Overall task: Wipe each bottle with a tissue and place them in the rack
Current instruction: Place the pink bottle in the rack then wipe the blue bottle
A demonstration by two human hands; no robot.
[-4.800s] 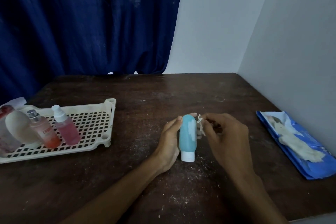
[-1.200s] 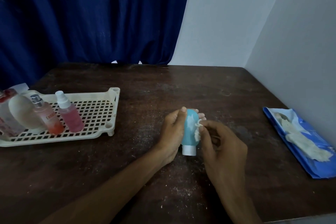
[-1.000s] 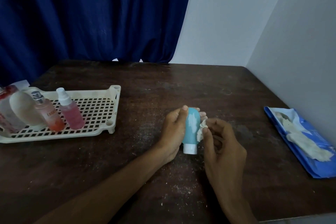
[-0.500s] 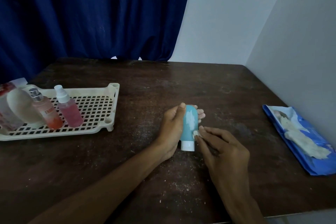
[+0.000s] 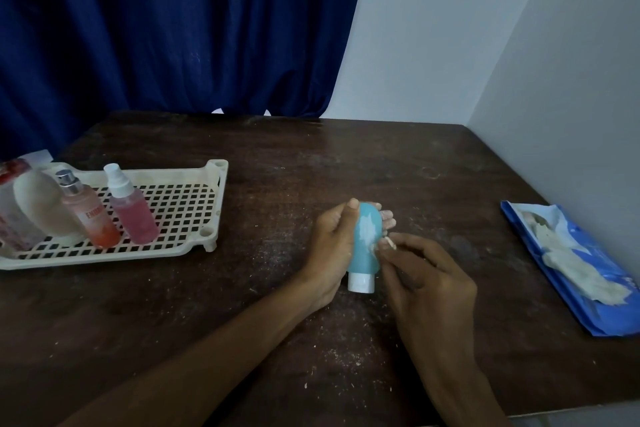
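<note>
A teal tube bottle [image 5: 364, 250] with a white cap [image 5: 361, 282] points cap-down toward me at the table's middle. My left hand [image 5: 332, 246] grips it from the left, fingertips showing behind it. My right hand [image 5: 426, 284] pinches a small scrap of white tissue [image 5: 382, 243] against the bottle's right side, beside a whitish patch on the front. A cream plastic rack [image 5: 180, 204] sits at the left with a pink spray bottle [image 5: 130, 208], an orange-pink perfume bottle [image 5: 88, 210] and a white rounded bottle [image 5: 41, 208] standing in it.
A blue tissue pack [image 5: 575, 267] lies open at the right edge near the white wall. A clear bottle with red print [image 5: 14, 204] stands at the rack's far left. White crumbs speckle the dark wooden table [image 5: 311, 163]. A blue curtain hangs behind.
My right hand has slid the tissue from near the cap up to the bottle's right side. My left hand keeps its grip and the bottle stays in place.
</note>
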